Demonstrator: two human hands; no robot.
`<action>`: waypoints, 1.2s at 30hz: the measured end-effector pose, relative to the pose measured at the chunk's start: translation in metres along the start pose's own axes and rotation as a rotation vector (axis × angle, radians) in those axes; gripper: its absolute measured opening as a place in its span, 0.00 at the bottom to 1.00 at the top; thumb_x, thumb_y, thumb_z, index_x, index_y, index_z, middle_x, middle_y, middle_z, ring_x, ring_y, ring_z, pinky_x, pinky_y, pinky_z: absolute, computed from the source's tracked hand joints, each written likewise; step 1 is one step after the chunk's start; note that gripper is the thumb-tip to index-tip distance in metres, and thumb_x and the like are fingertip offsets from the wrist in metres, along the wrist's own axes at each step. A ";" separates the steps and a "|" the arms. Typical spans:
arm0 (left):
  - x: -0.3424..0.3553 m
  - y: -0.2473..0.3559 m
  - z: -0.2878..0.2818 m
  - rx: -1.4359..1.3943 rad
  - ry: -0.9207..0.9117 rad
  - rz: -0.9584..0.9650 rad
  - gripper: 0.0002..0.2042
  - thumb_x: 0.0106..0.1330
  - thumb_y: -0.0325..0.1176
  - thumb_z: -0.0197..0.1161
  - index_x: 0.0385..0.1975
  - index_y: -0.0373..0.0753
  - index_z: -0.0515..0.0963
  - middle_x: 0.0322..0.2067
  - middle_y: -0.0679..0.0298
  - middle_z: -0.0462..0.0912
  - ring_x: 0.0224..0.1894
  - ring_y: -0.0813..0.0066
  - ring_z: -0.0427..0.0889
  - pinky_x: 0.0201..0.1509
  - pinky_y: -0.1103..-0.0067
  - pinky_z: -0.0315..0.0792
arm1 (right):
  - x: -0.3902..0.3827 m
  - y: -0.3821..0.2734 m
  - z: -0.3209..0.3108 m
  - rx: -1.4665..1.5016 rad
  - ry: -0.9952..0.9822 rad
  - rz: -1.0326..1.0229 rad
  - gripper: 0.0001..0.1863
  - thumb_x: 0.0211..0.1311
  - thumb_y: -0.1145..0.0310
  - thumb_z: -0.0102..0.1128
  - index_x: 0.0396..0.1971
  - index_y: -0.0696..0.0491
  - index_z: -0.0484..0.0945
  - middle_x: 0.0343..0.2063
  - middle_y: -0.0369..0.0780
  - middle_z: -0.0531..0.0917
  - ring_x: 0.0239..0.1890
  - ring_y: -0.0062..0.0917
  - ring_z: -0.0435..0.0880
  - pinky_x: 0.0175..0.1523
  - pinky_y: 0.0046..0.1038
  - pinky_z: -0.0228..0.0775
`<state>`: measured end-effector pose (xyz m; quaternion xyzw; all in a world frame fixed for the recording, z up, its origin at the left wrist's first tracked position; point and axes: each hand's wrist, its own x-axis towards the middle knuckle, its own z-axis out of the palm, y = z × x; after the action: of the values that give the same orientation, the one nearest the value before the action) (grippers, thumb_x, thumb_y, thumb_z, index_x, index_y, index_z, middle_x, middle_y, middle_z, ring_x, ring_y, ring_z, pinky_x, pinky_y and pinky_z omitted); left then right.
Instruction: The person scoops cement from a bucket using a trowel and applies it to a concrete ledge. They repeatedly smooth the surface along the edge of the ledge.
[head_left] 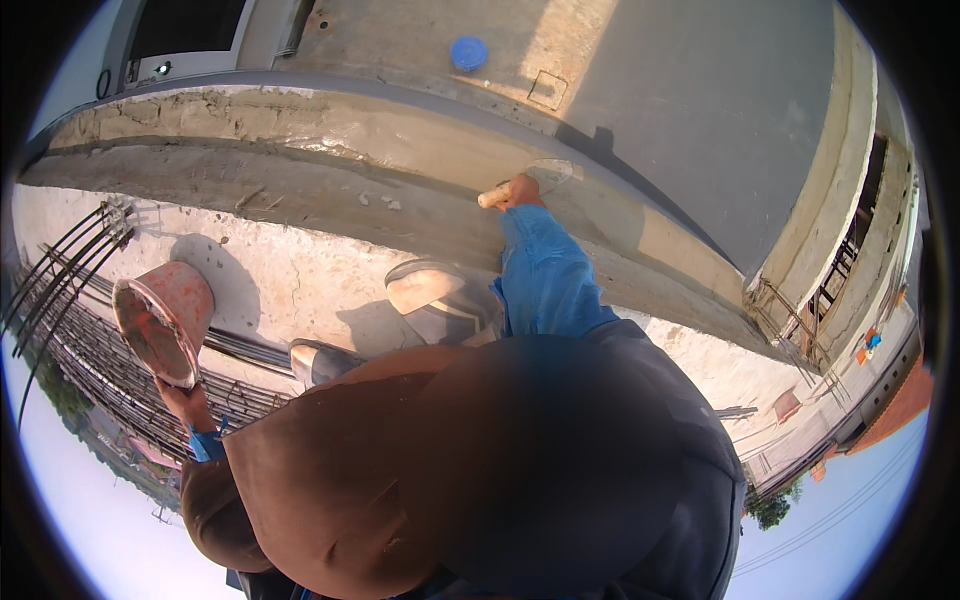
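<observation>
The right hand is closed round the pale handle of a trowel, whose blade lies at the face of a mortared ledge, just short of the ledge's far edge. A blue sleeve reaches back from it across the step, a darker grey strip along the near side of the ledge. Ledge and step run on to both sides of the hand, leftward in a long curve and rightward to a corner; a few crumbs lie on the step to the left.

Well apart, the left hand grips the rim of a reddish bucket, which is tilted, its mouth turned toward the person and its inside smeared grey. The bucket is near the left edge of the pale slab, beside a bundle of rods whose ends stick out; more bars lie beneath the hand.

Between the two hands, two shoes stand on the slab, the forward one near the step's edge, which limits footroom on that side. Beyond the ledge spreads a grey floor, with a round blue object farther off. Past the right-hand corner, a slot crossed by bars opens between concrete edges.
</observation>
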<state>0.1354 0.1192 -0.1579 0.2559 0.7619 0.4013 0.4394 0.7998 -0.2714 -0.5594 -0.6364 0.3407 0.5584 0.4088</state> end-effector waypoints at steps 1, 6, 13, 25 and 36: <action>-0.004 0.004 -0.009 0.005 0.027 0.008 0.24 0.84 0.48 0.47 0.72 0.42 0.70 0.68 0.58 0.78 0.69 0.54 0.77 0.72 0.58 0.73 | -0.013 0.001 0.047 0.113 -0.009 0.062 0.21 0.81 0.71 0.41 0.65 0.66 0.66 0.57 0.57 0.78 0.56 0.51 0.86 0.54 0.54 0.86; 0.003 -0.003 0.013 0.159 -0.064 0.127 0.23 0.84 0.46 0.47 0.72 0.41 0.70 0.68 0.58 0.78 0.69 0.55 0.77 0.73 0.58 0.72 | -0.044 -0.024 0.195 0.255 -0.245 0.039 0.24 0.84 0.63 0.42 0.69 0.63 0.60 0.61 0.55 0.76 0.56 0.54 0.85 0.58 0.62 0.83; -0.018 0.012 0.011 -0.055 -0.028 0.097 0.23 0.86 0.47 0.45 0.70 0.40 0.73 0.67 0.59 0.80 0.67 0.56 0.79 0.72 0.59 0.73 | -0.175 -0.046 0.281 -0.349 -0.612 -0.210 0.25 0.84 0.50 0.48 0.65 0.53 0.63 0.38 0.44 0.79 0.30 0.31 0.83 0.35 0.41 0.81; -0.060 0.062 0.093 -0.081 -0.114 0.393 0.19 0.84 0.43 0.58 0.51 0.31 0.85 0.41 0.64 0.89 0.38 0.80 0.83 0.44 0.81 0.76 | -0.429 -0.100 0.310 -1.530 -0.753 -1.566 0.18 0.77 0.59 0.54 0.58 0.54 0.73 0.39 0.55 0.84 0.45 0.53 0.87 0.50 0.51 0.78; -0.048 0.049 0.095 -0.054 -0.003 0.519 0.21 0.81 0.45 0.60 0.52 0.30 0.88 0.22 0.73 0.79 0.26 0.87 0.69 0.31 0.79 0.68 | -0.473 -0.003 0.435 -2.188 -0.598 -1.927 0.14 0.78 0.66 0.54 0.53 0.61 0.69 0.37 0.56 0.83 0.37 0.50 0.89 0.39 0.46 0.84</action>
<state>0.2434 0.1465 -0.1221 0.4319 0.6590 0.5203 0.3294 0.5460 0.1110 -0.1095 -0.4602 -0.8734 0.1594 -0.0039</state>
